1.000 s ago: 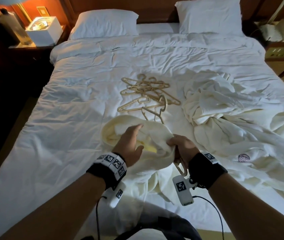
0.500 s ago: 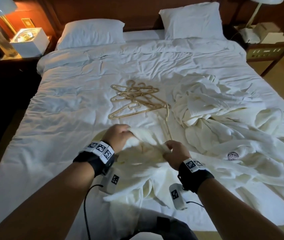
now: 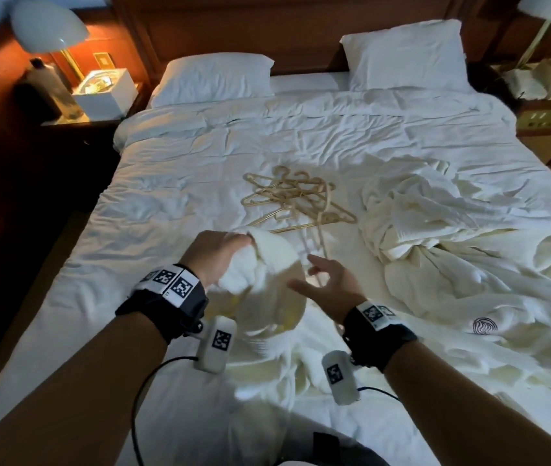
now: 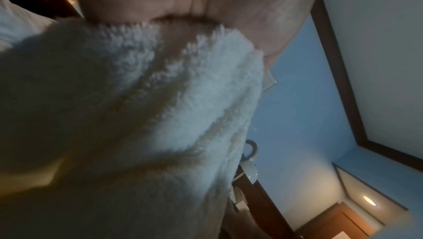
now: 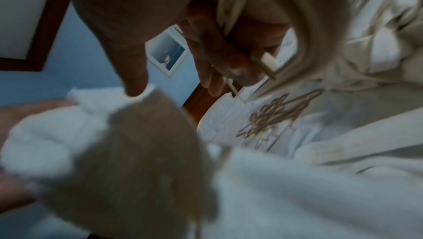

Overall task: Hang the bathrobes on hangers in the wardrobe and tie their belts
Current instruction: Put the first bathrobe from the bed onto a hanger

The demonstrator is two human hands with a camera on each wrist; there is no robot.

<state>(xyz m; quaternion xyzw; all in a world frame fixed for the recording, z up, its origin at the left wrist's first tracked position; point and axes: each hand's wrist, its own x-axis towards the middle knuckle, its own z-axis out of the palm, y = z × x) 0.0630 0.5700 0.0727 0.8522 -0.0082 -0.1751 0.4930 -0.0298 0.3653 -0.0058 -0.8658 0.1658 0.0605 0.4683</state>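
Note:
My left hand (image 3: 217, 257) grips a bunched part of a white fleecy bathrobe (image 3: 267, 267) and holds it above the bed; the rest of the robe trails down toward me. The left wrist view is filled by the bathrobe (image 4: 137, 98) under my palm. My right hand (image 3: 328, 280) is just right of the bunch, thumb stretched toward it, clear of the cloth. In the right wrist view its curled fingers hold a beige hanger (image 5: 325, 25) by the hook. A pile of beige hangers (image 3: 294, 196) lies mid-bed beyond both hands.
More white bathrobes (image 3: 435, 230) lie heaped on the right side of the bed (image 3: 173, 183). Two pillows (image 3: 213, 79) sit at the headboard. A nightstand with a lamp (image 3: 48, 28) stands far left, another nightstand (image 3: 550, 119) far right.
My left hand has lifted the bunched robe higher. My right hand has let go of the fabric and spread its thumb, still carrying the hanger.

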